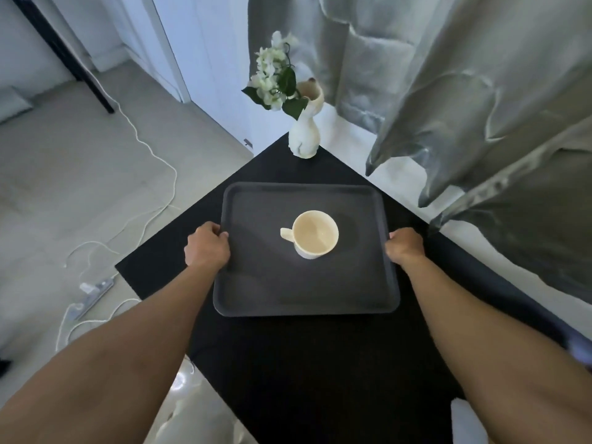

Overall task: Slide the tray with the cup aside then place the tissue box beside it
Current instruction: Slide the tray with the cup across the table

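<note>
A dark grey rectangular tray (256,283) lies on a black table (320,363). A cream cup (315,234) stands upright near the tray's middle, its handle pointing left. My left hand (207,245) grips the tray's left rim, fingers curled over the edge. My right hand (405,245) grips the right rim at about the same height. No tissue box shows in this view.
A white vase with white flowers (303,136) stands at the table's far corner, just beyond the tray. Grey curtains (464,107) hang at the right. On the floor to the left lie a white cable (153,155) and a power strip (96,291).
</note>
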`<state>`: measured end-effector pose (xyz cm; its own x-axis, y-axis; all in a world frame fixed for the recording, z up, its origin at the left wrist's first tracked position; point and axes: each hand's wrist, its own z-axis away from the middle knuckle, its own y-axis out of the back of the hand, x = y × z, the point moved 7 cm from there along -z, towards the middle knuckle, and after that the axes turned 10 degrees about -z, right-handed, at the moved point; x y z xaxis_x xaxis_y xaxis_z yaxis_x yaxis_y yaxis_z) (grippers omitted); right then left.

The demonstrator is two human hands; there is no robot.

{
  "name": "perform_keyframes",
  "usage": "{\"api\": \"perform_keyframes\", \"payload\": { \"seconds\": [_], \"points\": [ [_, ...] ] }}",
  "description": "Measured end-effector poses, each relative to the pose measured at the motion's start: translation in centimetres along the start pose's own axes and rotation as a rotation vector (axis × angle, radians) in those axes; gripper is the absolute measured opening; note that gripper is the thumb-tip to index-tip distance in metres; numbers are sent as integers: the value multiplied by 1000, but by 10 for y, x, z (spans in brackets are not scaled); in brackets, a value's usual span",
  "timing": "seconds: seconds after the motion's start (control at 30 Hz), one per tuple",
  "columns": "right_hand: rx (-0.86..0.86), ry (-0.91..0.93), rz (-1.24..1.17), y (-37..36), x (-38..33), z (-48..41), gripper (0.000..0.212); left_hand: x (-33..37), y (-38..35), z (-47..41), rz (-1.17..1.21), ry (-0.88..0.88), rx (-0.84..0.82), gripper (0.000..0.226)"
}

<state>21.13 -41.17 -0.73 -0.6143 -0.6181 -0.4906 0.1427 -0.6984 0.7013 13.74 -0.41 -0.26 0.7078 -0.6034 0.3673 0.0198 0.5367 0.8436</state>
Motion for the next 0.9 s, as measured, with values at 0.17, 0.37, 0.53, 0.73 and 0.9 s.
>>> {"api": "perform_keyframes", "payload": {
  "seconds": [0.17,0.37,0.53,0.73,0.9],
  "points": [
    [41,-82,-80,16,37,10,16,43,-9,-10,-68,-117,-38,33],
    [39,-174,-137,29,74,22,27,95,-33,-29,-121,-260,-118,32],
    [70,-247,-153,28,94,30,31,133,-48,-46,-150,-379,-164,33],
    [64,-343,-264,13,102,23,18,165,-63,-73,-195,-439,-225,35],
    [84,-376,-314,2,101,12,18,188,-76,-96,-230,-458,-247,36]
  ]
}}
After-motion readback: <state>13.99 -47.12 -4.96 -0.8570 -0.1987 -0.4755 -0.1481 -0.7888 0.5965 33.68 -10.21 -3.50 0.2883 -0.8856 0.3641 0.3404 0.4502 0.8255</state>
